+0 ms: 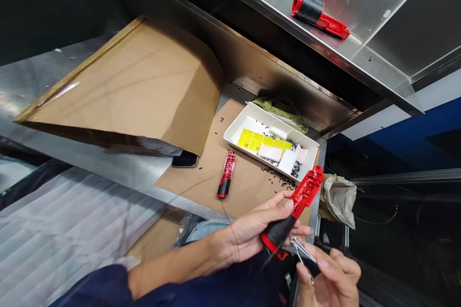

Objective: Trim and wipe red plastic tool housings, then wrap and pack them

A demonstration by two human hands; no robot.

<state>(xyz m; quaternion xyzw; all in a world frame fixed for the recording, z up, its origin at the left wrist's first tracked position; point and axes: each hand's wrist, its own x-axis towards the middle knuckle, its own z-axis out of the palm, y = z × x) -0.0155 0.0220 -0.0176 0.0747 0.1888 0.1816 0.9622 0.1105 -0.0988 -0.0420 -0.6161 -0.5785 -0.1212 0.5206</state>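
Observation:
My left hand [248, 232] is closed around a red-and-black plastic tool housing [307, 192], tilted with its red open-sided end up and its black sleeve down. In my right hand [329, 273], thumb and fingers pinch a small silver two-armed metal tool [302, 252], like tweezers or small scissors; I cannot tell which. Its tip is close to the housing's lower end, beside my left fingertips. Just there, a small red piece [283, 254] shows, partly hidden. Another red-and-black housing [226, 172] lies on the cardboard sheet [200, 184].
A white tray [236, 129] holds yellow labels, pale pads and small black parts, several of them spilled alongside. A large cardboard box [154, 76] stands left, with a phone [185, 159] by it. On the metal shelf [360, 5] lies another housing [320, 14]. An open bag [338, 196] stands right.

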